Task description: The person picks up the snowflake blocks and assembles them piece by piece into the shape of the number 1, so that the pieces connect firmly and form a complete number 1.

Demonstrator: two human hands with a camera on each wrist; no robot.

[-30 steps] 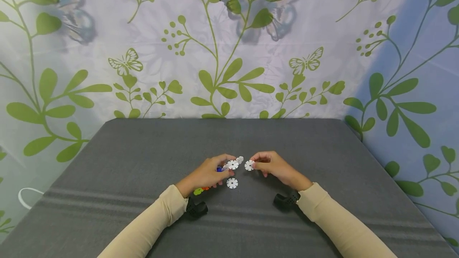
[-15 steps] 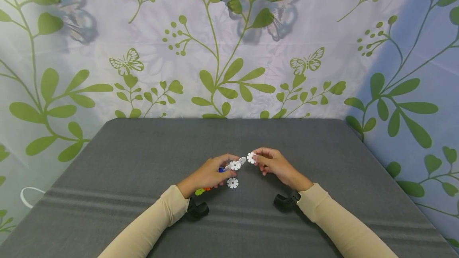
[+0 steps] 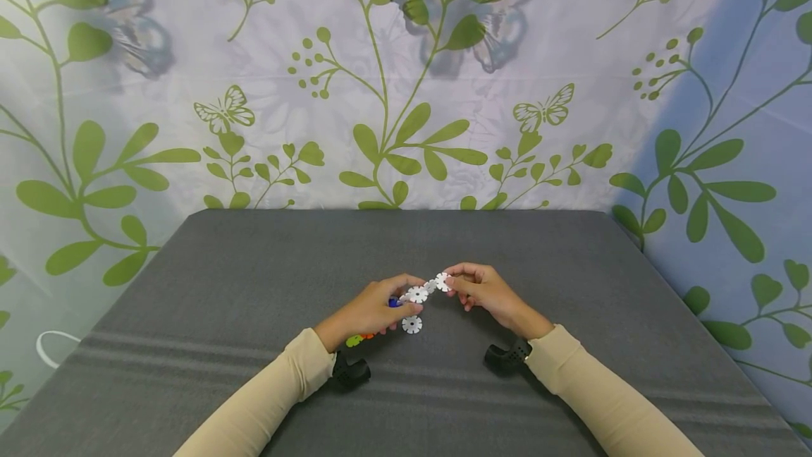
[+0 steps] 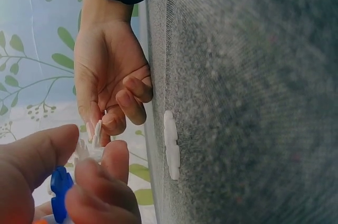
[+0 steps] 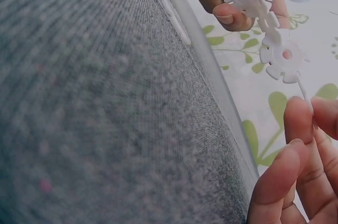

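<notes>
In the head view my left hand (image 3: 371, 307) pinches a chain of white notched snowflake discs (image 3: 417, 294) between thumb and fingers. A blue disc (image 4: 62, 193) is part of the chain near the palm; orange (image 3: 368, 335) and lime-green discs (image 3: 354, 340) show below the hand, partly hidden by it. My right hand (image 3: 487, 296) pinches one white disc (image 3: 443, 281) by its edge. Seen edge-on in the right wrist view, that disc meets the rim of the chain's end disc (image 5: 284, 57). Both hands are above the table.
A single white disc (image 3: 412, 324) lies flat on the grey cloth-covered table (image 3: 539, 407), just below the left hand. Behind the table hangs a leaf-patterned curtain (image 3: 304, 118). Black wrist bands (image 3: 507, 357) sit beneath both wrists.
My right hand has lifted its white disc slightly, then brought it left against the chain's end. The left hand has shifted slightly right; the gap between the discs has closed.
</notes>
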